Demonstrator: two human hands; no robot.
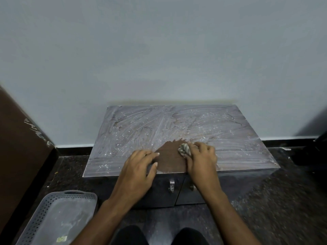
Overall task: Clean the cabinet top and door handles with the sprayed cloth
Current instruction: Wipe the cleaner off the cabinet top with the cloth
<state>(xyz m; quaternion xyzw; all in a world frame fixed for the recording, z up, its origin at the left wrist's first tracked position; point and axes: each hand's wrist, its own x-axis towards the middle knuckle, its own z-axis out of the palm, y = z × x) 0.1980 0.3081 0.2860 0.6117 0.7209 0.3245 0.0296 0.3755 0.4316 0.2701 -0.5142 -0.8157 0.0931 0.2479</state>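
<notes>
A low dark cabinet stands against the wall, and its top [177, 126] is smeared with whitish streaks and droplets. One brown patch near the front edge is wiped bare. My right hand [201, 156] grips a bunched striped cloth [184, 149] and holds it down on the top at the patch's right side. My left hand [139, 165] rests flat on the front edge, left of the patch, fingers straight. On the cabinet front below, one metal door handle [171, 186] shows. A second handle [192, 187] is mostly hidden behind my right forearm.
A grey perforated plastic tray [53, 216] lies on the dark speckled floor at the lower left. A brown wooden panel [19, 149] leans at the far left. My knees show at the bottom edge. The pale wall rises right behind the cabinet.
</notes>
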